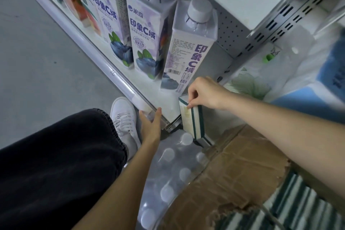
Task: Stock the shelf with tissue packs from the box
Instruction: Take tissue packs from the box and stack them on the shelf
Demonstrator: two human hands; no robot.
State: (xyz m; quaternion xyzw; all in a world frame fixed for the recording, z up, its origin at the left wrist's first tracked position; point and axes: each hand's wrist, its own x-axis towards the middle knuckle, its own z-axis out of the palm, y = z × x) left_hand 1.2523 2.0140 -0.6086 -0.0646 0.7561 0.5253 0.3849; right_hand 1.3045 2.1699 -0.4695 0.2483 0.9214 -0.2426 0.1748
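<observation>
White shelf [160, 97] at frame centre: right hand [203, 92] pinches a tissue pack [192, 119] by its top; left hand [150, 125], fingers straight, touches the shelf's front edge.

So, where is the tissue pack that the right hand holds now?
In the head view, slightly right of centre: the right hand pinches the tissue pack at the shelf's front corner, beside the nearest blueberry juice carton, close to the cardboard box.
</observation>
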